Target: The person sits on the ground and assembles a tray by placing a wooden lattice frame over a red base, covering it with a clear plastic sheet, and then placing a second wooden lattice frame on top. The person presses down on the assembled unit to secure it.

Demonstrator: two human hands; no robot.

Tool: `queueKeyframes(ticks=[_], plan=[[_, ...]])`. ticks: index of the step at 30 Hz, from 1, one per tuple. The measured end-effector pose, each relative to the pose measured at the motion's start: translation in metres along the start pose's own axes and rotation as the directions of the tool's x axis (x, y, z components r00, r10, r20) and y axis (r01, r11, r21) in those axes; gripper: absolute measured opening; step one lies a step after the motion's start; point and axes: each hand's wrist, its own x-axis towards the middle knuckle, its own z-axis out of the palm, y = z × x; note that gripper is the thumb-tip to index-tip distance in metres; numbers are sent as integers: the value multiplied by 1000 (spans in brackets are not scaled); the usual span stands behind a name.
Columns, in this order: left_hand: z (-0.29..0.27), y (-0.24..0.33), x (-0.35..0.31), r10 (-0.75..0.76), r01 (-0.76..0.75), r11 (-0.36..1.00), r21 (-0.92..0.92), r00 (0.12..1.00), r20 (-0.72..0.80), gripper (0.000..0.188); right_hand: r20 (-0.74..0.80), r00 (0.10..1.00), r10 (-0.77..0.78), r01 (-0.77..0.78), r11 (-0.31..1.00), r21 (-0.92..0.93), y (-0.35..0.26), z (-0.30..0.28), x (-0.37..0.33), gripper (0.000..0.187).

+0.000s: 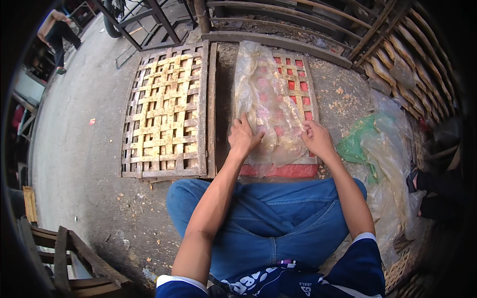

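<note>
A crumpled clear plastic sheet lies over the left and middle of a woven lattice rack in front of me; red material shows through its gaps and along its near edge. My left hand rests at the sheet's left edge, thumb and fingers apart. At the right side of the rack, my right hand has its fingers bent in a pinch at the sheet's edge. To the left lies a second wooden-framed lattice rack, its woven strips dusted with pale yellowish crumbs.
Crumpled clear plastic and a green plastic piece lie at right. Stacked racks stand at the upper right beside wooden bars. A slatted wooden frame sits lower left. A person is at the far left.
</note>
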Motion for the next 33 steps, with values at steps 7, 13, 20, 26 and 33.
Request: queueKeyframes(ticks=[7,13,20,26,33], plan=[[2,-12,5,7,-4,1000,16,983,-186,84,50,944,326,-321,943,-90,41,17,22,40],[4,-21,12,20,-13,999,45,986,-167,76,83,906,414,-392,898,-200,43,21,21,34],[5,-32,20,5,-31,993,-110,974,-225,60,0,919,394,-387,903,-184,52,26,23,27],[-7,-29,20,-77,7,966,-260,963,-258,57,49,929,367,-356,922,-153,43,21,21,29],[-5,-33,25,-132,29,950,-312,940,-315,38,-3,941,337,-333,928,-167,52,30,22,34]])
